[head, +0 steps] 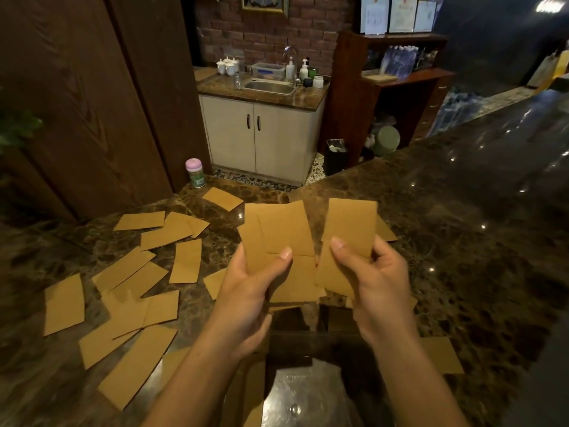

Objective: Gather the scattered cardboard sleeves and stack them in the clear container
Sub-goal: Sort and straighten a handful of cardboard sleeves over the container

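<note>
My left hand point(249, 291) grips a bunch of flat brown cardboard sleeves point(277, 232), thumb across their front. Beside it, my right hand point(375, 278) pinches a second small bunch of sleeves point(351, 226). Both bunches are held upright above the dark marble counter point(462, 241). Several more sleeves point(129, 297) lie scattered flat on the counter to the left, and one sleeve point(440, 354) lies at the right. The clear container point(308, 392) stands below my wrists at the near edge; its walls are hard to make out.
A small pink-lidded jar point(194, 173) stands at the counter's far left corner by a wooden panel. Beyond the counter are a sink cabinet point(261, 131), a black bin point(335, 155) and wooden shelves point(400, 87). The counter stretches away to the right.
</note>
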